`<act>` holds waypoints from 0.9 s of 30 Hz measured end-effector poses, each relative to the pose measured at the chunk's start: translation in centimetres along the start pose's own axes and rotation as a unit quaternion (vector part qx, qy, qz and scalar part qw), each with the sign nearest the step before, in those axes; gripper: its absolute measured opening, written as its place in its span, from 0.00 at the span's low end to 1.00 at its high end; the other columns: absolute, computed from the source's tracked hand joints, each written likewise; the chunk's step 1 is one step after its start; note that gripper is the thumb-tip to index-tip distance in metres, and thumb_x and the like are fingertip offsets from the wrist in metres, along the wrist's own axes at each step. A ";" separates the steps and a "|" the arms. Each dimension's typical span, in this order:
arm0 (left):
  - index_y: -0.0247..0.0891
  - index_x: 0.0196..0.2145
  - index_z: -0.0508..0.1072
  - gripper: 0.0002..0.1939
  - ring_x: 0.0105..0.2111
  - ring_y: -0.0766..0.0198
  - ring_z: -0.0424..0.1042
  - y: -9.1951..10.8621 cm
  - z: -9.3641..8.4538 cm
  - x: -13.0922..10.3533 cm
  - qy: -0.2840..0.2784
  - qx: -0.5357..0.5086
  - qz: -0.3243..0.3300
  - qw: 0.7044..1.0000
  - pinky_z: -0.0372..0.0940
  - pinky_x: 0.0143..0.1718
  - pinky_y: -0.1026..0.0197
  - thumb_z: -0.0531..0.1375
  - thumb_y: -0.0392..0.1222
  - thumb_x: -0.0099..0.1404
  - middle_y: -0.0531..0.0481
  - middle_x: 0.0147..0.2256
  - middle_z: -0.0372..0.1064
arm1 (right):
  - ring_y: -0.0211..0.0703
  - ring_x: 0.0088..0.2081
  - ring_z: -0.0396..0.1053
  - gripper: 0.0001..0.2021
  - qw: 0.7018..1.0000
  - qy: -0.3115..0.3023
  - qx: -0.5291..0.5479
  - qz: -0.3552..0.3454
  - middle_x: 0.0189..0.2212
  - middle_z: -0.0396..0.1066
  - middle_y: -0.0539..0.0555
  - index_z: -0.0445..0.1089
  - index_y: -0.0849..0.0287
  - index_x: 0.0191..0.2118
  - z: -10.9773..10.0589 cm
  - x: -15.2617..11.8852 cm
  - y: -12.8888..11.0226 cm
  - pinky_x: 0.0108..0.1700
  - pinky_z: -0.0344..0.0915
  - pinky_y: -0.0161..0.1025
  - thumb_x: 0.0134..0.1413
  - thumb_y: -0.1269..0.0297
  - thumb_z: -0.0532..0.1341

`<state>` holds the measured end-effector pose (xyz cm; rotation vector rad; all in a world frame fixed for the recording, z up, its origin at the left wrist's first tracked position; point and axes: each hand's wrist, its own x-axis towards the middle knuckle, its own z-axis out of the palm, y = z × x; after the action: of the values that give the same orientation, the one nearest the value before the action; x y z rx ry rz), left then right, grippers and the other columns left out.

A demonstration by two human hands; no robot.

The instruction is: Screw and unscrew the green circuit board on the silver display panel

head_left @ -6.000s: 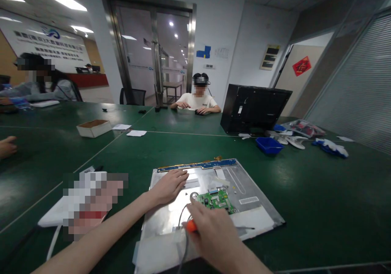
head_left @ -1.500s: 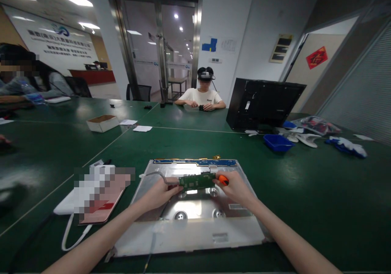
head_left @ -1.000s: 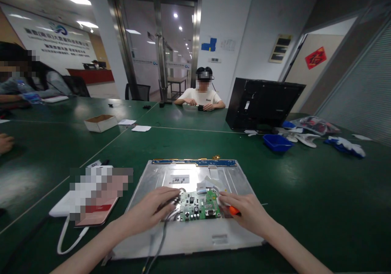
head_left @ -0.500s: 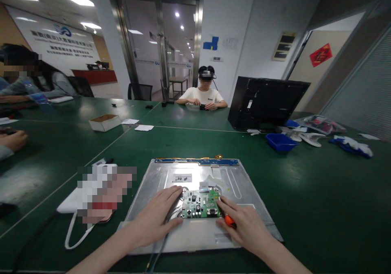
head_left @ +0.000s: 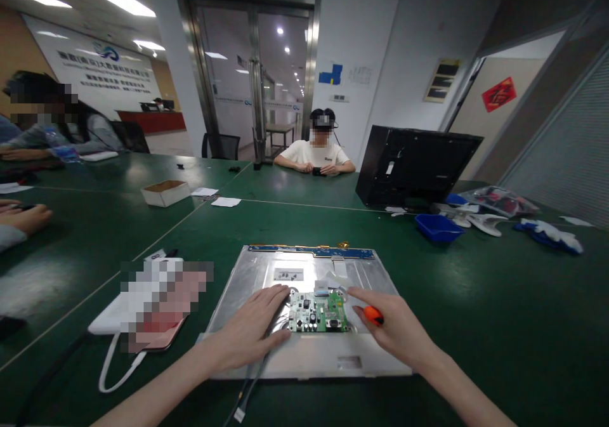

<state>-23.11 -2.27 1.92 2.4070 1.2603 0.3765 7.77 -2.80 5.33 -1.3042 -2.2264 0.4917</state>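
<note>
A green circuit board (head_left: 318, 311) lies on the silver metal back of a display panel (head_left: 228, 309). My left hand (head_left: 254, 319) rests open along the board's left edge, fingers and thumb spread, with cables running beneath it. My right hand (head_left: 397, 319) is closed round an orange-handled screwdriver (head_left: 373, 315); the shaft is mostly hidden. Its index finger reaches to the board's upper right corner. A flat ribbon cable (head_left: 321, 287) meets the board's top edge, and a long blue circuit strip (head_left: 309, 252) runs along the panel's far edge.
To the left lie a white power bank and a pink phone (head_left: 174, 332) with a white cable (head_left: 107, 370). Farther off are a white box (head_left: 165, 193), a blue tray (head_left: 438, 228), a black monitor (head_left: 421, 167) and gloves (head_left: 549, 235). Other people sit across and at left.
My right hand has moved up and right, from the board's right edge to its upper right corner, carrying the screwdriver. My left hand keeps its place on the left edge.
</note>
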 end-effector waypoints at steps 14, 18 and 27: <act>0.37 0.38 0.72 0.10 0.37 0.55 0.68 -3.8 -2.1 8.7 0.033 0.066 -0.039 0.997 0.61 0.36 0.59 0.58 0.40 0.56 0.45 0.38 0.70 | 0.31 0.10 0.43 0.27 0.785 0.048 0.579 0.214 0.06 0.47 0.43 0.70 0.62 0.24 2.8 8.5 5.6 0.14 0.43 0.32 0.52 0.42 0.49; 0.37 0.33 0.72 0.06 0.33 0.59 0.67 -4.9 -1.9 8.5 0.040 0.035 -0.035 0.998 0.58 0.33 0.62 0.57 0.39 0.58 0.47 0.33 0.70 | 0.31 0.12 0.44 0.26 0.779 0.047 0.588 0.213 0.08 0.51 0.44 0.69 0.61 0.26 4.0 8.1 6.2 0.16 0.44 0.32 0.51 0.41 0.50; 0.35 0.30 0.72 0.06 0.28 0.62 0.66 -4.9 -2.0 7.6 0.045 -0.033 -0.015 0.998 0.56 0.29 0.63 0.57 0.39 0.60 0.50 0.28 0.69 | 0.31 0.12 0.43 0.23 0.792 0.082 0.579 0.177 0.08 0.48 0.42 0.68 0.60 0.25 2.8 10.3 3.3 0.16 0.43 0.31 0.51 0.44 0.53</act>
<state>-23.19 7.01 1.81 2.3359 1.3004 0.5149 4.19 7.62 3.77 -0.9432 -1.0538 1.4975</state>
